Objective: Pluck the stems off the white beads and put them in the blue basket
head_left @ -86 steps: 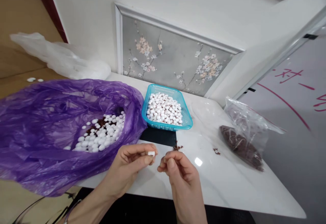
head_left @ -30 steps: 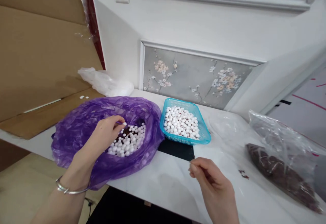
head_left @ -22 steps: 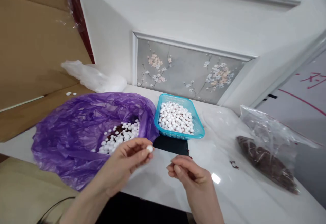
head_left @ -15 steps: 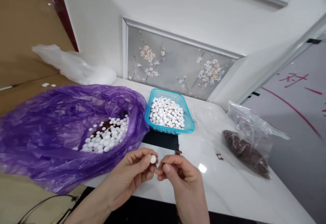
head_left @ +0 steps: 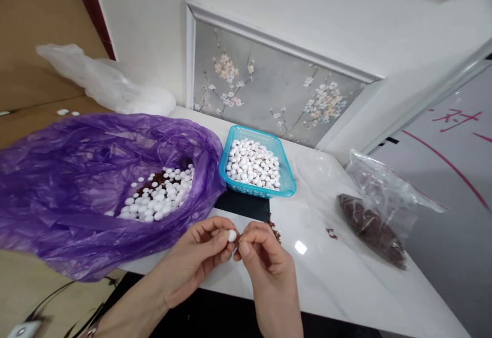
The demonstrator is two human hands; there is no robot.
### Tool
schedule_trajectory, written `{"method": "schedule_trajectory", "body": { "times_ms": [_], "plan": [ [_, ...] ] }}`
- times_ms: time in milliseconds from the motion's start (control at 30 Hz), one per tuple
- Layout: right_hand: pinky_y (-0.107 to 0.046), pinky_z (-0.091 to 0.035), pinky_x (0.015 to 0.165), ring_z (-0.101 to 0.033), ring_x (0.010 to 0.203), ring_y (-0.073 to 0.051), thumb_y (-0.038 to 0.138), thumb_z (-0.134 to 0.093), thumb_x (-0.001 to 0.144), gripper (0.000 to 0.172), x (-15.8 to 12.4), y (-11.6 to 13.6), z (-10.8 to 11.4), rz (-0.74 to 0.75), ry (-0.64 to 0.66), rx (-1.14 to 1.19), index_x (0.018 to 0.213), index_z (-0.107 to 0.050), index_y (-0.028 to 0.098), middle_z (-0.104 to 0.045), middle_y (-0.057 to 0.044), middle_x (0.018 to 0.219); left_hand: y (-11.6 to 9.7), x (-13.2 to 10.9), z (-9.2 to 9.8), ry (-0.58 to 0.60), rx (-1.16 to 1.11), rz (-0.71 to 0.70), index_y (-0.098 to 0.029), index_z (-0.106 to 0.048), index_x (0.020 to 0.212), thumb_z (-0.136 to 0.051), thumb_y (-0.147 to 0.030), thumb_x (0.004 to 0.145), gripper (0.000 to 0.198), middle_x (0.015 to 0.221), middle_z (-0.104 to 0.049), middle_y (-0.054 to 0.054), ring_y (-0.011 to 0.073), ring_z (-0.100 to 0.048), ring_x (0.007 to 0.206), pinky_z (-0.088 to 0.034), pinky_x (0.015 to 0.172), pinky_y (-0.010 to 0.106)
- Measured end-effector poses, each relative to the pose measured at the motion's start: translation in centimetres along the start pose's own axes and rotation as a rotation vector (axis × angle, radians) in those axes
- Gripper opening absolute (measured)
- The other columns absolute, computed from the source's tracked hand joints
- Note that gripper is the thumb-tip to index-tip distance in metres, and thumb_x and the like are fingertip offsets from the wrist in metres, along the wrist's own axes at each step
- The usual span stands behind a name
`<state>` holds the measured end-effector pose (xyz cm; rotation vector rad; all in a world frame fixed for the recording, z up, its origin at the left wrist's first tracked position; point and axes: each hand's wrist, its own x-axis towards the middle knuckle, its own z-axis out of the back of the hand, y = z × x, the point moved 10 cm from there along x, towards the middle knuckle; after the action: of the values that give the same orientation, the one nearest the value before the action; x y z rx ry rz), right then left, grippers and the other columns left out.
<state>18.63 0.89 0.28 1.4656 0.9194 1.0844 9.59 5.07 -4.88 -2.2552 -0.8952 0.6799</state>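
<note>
My left hand [head_left: 200,253] pinches a small white bead [head_left: 231,235] between thumb and forefinger, low over the white table's [head_left: 338,281] front edge. My right hand [head_left: 261,258] is closed in a pinch right against the bead, fingertips touching it; what it holds is too small to make out. Left of both hands, a purple plastic bag [head_left: 77,184] lies open with several white beads [head_left: 157,199] and brown bits inside. Behind the hands stands a turquoise basket [head_left: 286,186] filled with white beads.
A clear plastic bag [head_left: 378,210] with brown material lies at the right. Brown crumbs [head_left: 273,227] are scattered on the table near a dark square under the basket. A white plastic bag [head_left: 103,84] and cardboard lie at the back left.
My left hand reached into the purple bag, took out a white bead and carried it to the table's front. My right hand moved in to meet it.
</note>
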Motion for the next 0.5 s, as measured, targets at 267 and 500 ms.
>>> {"method": "schedule_trajectory", "body": {
  "times_ms": [267, 500],
  "plan": [
    [-0.024, -0.048, 0.066, -0.052, 0.075, -0.014, 0.023, -0.056, 0.087, 0.018, 0.0, 0.7, 0.1, 0.061, -0.034, -0.104, 0.07, -0.058, 0.022, -0.052, -0.001, 0.078, -0.3, -0.2, 0.3, -0.034, 0.074, -0.025, -0.018, -0.072, 0.078, -0.075, -0.024, 0.073, 0.009, 0.064, -0.061, -0.002, 0.0076, -0.055, 0.064, -0.045, 0.067, 0.017],
    [-0.024, -0.045, 0.072, -0.051, 0.08, -0.014, 0.023, -0.053, 0.09, 0.016, -0.4, 0.8, 0.3, 0.111, -0.069, -0.196, 0.075, -0.057, 0.022, -0.051, 0.0, 0.082, -1.0, -0.3, 1.1, -0.088, 0.193, -0.114, -0.02, -0.074, 0.077, -0.076, -0.025, 0.072, 0.007, 0.071, -0.065, 0.0, 0.0107, -0.057, 0.071, -0.045, 0.069, 0.019]
  ]
}}
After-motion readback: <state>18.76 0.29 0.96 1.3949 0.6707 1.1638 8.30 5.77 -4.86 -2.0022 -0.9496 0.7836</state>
